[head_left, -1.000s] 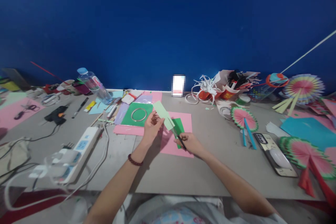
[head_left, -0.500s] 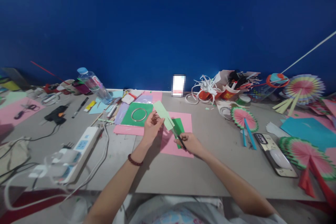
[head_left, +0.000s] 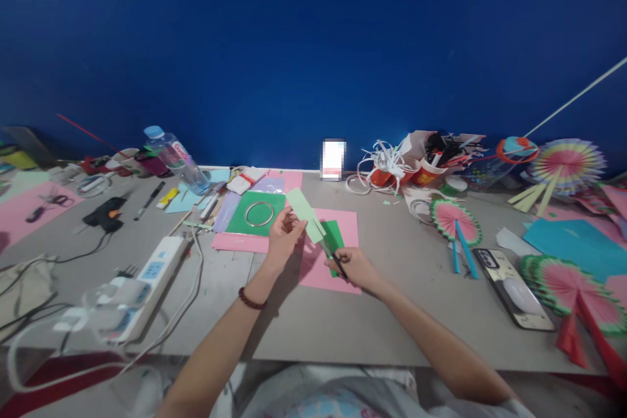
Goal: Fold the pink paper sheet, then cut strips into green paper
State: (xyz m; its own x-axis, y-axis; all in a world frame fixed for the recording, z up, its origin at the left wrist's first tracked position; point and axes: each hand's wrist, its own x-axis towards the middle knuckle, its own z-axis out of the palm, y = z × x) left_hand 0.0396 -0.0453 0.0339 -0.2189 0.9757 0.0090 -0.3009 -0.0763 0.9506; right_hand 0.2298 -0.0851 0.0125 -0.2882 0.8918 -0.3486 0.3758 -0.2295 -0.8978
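My left hand (head_left: 281, 240) pinches a pale green paper strip (head_left: 304, 213) and holds it tilted above the table. My right hand (head_left: 353, 266) is closed on small black scissors (head_left: 334, 260), whose blades meet the strip's lower end. Under both hands lies a pink sheet (head_left: 337, 255) with a dark green piece of paper (head_left: 335, 235) on it. Just left of my left hand, a metal ring (head_left: 259, 213) rests on a green sheet (head_left: 245, 222).
A power strip (head_left: 147, 277) with cables, a black glue gun (head_left: 104, 215) and a water bottle (head_left: 175, 158) lie on the left. Paper fans (head_left: 455, 222), a phone (head_left: 514, 287), red cups (head_left: 421, 173) and blue paper (head_left: 573, 241) fill the right. A blue wall stands behind.
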